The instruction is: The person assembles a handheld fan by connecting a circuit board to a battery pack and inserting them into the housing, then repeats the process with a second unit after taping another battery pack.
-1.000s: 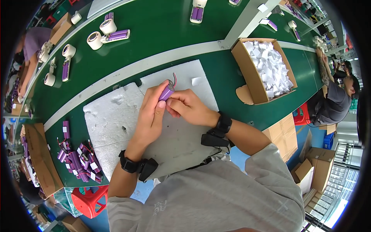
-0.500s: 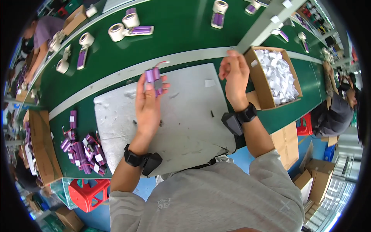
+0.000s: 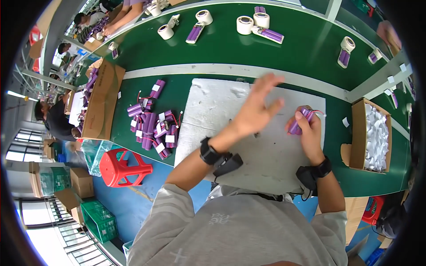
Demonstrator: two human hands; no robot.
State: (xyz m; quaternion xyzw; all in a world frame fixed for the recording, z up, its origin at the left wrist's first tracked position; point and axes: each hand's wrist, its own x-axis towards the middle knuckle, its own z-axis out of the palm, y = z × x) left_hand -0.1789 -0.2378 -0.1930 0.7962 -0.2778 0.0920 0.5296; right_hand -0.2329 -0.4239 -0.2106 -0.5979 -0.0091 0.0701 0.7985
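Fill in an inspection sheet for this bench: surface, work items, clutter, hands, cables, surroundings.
Surface: green tabletop; pale foam pad on it, dented and dark-marked.
Work items: one purple battery pack held; pile of purple packs left of the pad, several with white labels.
Clutter: loose white slip beside the cardboard box of white paper pieces.
Hands: left hand open, empty, blurred, above the pad; right hand grips the pack.
Cables: red wires among the pile; thin lead at the held pack.
Surroundings: red plastic stool on blue floor.
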